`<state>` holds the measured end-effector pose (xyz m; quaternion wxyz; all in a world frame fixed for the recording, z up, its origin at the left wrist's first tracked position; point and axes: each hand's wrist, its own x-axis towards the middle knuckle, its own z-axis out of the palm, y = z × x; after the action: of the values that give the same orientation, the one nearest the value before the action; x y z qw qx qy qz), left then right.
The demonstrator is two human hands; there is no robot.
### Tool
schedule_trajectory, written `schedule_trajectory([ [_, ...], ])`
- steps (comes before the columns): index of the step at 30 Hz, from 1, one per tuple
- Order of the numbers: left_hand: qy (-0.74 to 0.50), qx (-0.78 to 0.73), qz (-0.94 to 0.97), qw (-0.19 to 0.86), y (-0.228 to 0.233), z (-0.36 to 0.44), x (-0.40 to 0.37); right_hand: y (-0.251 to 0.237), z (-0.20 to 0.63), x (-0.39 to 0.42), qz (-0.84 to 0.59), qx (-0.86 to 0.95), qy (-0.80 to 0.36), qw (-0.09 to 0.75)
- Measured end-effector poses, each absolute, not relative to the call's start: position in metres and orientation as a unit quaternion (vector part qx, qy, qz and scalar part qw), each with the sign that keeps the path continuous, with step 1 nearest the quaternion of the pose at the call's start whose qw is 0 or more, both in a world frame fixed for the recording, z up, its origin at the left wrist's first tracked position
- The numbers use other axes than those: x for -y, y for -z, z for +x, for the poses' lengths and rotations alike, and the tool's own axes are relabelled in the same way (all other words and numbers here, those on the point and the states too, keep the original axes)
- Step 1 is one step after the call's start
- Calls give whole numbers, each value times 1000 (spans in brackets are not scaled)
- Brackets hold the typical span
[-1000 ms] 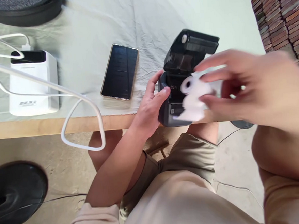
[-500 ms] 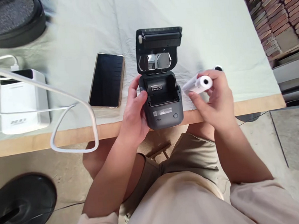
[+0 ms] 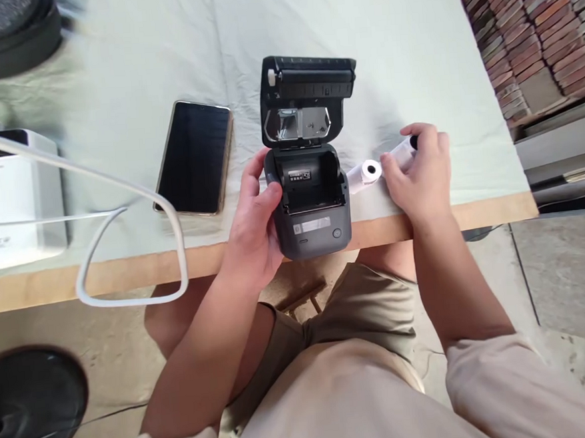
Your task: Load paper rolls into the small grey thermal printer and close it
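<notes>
Head view: a small dark printer [image 3: 311,204] sits at the table's [image 3: 51,282] near edge, lid tipped up, its paper bay bare. The left hand [image 3: 256,231] grips its left side. Just right of the printer lies a white paper roll [image 3: 364,174]; the right hand [image 3: 420,177] curls over a second roll [image 3: 402,151], mostly hidden. A phone [image 3: 194,158] lies left of the printer.
</notes>
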<state>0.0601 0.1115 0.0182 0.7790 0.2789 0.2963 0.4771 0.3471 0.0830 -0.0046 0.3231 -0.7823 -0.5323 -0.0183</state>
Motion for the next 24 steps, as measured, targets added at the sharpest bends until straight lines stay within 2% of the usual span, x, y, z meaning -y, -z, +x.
schedule_trajectory([
  [3,-492,-296,241,783,-21,61,-109,16,358,-87,-763,542,-5,353],
  [8,-504,-295,215,782,-20,64,-107,16,379,-74,-604,520,-111,594],
  [10,-503,-294,217,783,-18,65,-107,3,369,-67,-549,528,-169,625],
  [12,-497,-294,215,787,-17,65,-107,-18,341,-61,-534,568,-157,606],
  [15,-487,-294,217,794,-17,64,-107,-51,284,-61,-521,630,-14,576],
  [19,-499,-285,224,787,-17,64,-103,-72,243,-78,-471,788,58,393],
  [24,-492,-282,240,787,-14,64,-101,-68,251,-91,-486,822,51,292],
])
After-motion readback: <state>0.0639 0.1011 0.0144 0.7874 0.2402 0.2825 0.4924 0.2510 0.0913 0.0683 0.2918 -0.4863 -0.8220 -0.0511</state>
